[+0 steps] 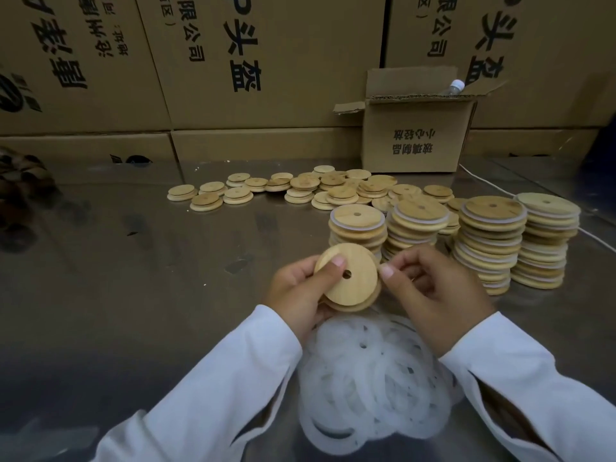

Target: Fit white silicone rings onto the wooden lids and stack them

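My left hand [300, 291] grips a round wooden lid [353, 285] with a small centre hole, thumb pressed on its face. At the lid's right edge my right hand [433, 291] pinches with thumb and fingers; whether a ring sits between them I cannot tell. Below my wrists lies a heap of white silicone rings [373, 381]. Stacks of lids fitted with rings [490, 241] stand just behind and to the right. Loose bare wooden lids [333, 188] are scattered farther back.
The work surface is a shiny metal table [150, 261]. An open small cardboard box [413, 128] with a bottle cap showing stands at the back right. Large printed cartons [233, 61] wall off the rear. A white cable [483, 181] runs along the right.
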Demonstrator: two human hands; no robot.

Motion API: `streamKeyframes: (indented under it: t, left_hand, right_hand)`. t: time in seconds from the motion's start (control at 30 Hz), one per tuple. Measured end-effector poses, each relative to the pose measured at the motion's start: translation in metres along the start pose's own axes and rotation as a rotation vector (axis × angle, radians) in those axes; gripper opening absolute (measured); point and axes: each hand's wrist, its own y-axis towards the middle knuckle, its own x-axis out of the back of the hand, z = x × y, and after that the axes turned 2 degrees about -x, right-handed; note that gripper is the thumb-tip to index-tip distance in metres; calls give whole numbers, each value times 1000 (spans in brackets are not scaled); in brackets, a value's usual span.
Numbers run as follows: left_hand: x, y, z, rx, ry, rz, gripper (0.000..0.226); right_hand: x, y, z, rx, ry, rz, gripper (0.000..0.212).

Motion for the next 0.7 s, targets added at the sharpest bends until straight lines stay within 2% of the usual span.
streamKeyframes:
  t: [0.07, 0.13, 0.3, 0.43, 0.57, 0.7]
  left_hand:
    - [1, 2, -3, 19, -48, -54, 22]
    - [3, 3, -6, 41, -128, -111, 21]
    - [5, 5, -7, 33, -167, -128, 29]
    - [5, 5, -6, -5, -144, -122, 34]
    - [4, 4, -4, -22, -140, -71, 32]
    - [4, 3, -6, -13, -162, -43, 33]
  right_hand:
    - [3, -1, -1, 51, -230, 68, 10]
    - [4, -1, -3, 34, -323, 173, 8]
    - [5, -2, -3, 41, -296, 367, 7]
    - [8, -2, 0, 56, -159, 334, 6]
    - [3, -5, 0, 63, -199, 357, 17]
    - [-4, -7, 1, 106, -151, 341, 10]
